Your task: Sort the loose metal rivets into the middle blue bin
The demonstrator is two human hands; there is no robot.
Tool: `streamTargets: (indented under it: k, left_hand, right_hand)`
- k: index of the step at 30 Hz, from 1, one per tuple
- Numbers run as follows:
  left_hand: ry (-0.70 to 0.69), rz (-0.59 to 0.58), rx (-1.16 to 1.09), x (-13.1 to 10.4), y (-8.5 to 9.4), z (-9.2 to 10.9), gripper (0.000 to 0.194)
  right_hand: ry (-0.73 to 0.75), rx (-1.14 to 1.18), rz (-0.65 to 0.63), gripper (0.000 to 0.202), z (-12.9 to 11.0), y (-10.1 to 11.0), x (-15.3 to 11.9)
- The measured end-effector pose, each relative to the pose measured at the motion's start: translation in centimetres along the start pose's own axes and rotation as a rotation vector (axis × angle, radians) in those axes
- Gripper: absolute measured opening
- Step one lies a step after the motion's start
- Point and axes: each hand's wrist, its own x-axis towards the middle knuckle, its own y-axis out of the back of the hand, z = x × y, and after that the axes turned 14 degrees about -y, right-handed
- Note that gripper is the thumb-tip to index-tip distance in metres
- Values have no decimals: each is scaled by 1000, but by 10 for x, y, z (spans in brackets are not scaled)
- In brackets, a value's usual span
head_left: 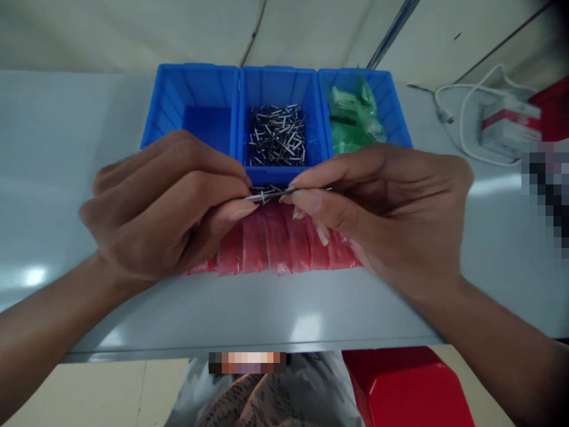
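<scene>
My left hand (171, 207) pinches the short silvery body of a blind rivet (263, 197) between thumb and forefinger. The rivet's thin dark pin runs rightward into the fingertips of my right hand (395, 207), which are closed on it. Both hands hold it level above a row of pink plastic bags (278, 243). Behind the hands, many loose rivets (279, 136) lie in the middle blue bin (284, 177). A few more dark pins show just below the held rivet, partly hidden by it and by my fingers.
A left blue bin (195, 89) and a right blue bin (400, 121) flank the middle one; green plastic bags (353, 115) fill the right one. A white cable (464, 127) and a red-and-white box (511, 121) lie at right. A red stool (413, 385) stands below the table edge.
</scene>
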Motion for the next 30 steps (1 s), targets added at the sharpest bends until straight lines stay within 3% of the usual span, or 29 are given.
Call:
streamTargets:
  k: [3, 6, 9, 15, 19, 25, 30]
  left_hand:
    - [-26, 154, 107, 9, -9, 7, 36]
    - [-5, 177, 142, 10, -12, 8, 27]
    - [24, 122, 170, 9, -12, 7, 25]
    - [21, 45, 149, 14, -16, 5, 61]
    - [43, -33, 111, 13, -22, 2, 55]
    - [75, -66, 118, 9, -23, 4, 54]
    - [70, -52, 105, 10, -20, 6, 54]
  right_hand:
    - [-48, 16, 39, 17, 1, 0, 3]
    - [-63, 126, 47, 18, 1, 5, 9]
    - [-69, 118, -59, 26, -6, 14, 13]
    - [541, -988, -289, 24, -4, 30, 13]
    - [795, -1291, -432, 37, 7, 27, 12]
    - [909, -1310, -216, 24, 11, 25, 9]
    - [767, -1415, -283, 36, 10, 23, 7]
